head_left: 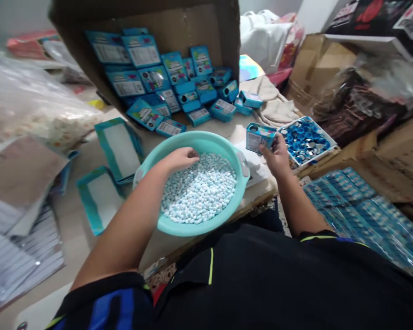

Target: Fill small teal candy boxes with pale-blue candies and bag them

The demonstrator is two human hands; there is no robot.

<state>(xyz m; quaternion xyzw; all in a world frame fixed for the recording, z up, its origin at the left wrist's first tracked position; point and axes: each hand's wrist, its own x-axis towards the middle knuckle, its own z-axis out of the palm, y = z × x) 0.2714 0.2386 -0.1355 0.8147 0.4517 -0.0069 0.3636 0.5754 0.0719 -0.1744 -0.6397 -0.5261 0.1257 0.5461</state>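
Observation:
My right hand (pixel 277 155) grips a small blue box (pixel 258 137) with printed labels, held just past the right rim of a mint-green plastic basin (pixel 189 230). Small white and pale-blue candy-like pieces (pixel 199 192) fill the basin. Over the far left part of these pieces is my left hand (pixel 183 159), its fingers curled in. Whatever may be in those fingers is hidden. Right of my right hand, a white tray (pixel 300 161) is heaped with shiny blue and silver round caps (pixel 304 137).
Behind the basin, a cardboard carton (pixel 165 16) on its side holds many blue boxes (pixel 141 49), some spilling out front. Flat blue-edged cardboard pieces (pixel 119 149) lie left. Papers (pixel 20 256) and a clear plastic bag (pixel 37 101) are further left. Wrapped blue packs (pixel 361 206) sit lower right.

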